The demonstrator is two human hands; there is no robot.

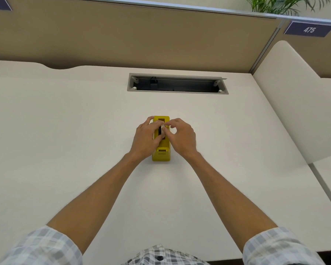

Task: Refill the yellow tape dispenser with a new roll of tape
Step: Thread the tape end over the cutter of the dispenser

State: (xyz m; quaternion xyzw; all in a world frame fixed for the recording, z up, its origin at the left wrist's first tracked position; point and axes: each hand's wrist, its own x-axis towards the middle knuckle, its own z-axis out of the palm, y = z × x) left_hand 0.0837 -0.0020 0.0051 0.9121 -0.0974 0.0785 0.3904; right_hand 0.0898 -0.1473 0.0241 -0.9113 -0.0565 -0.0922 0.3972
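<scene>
left hand (144, 138) steadies yellow tape dispenser (161, 152) | right hand (180, 136) pinches tape roll (162, 130) over slot | risk: roll seats crooked, jams

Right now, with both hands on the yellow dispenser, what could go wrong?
The tape roll looks only partly down in the yellow dispenser, pinched by the right hand; it may seat crooked or jam. The left hand covers part of the slot, so its fingers could get in the way. The dispenser might slide on the smooth desk if pushed.
</scene>
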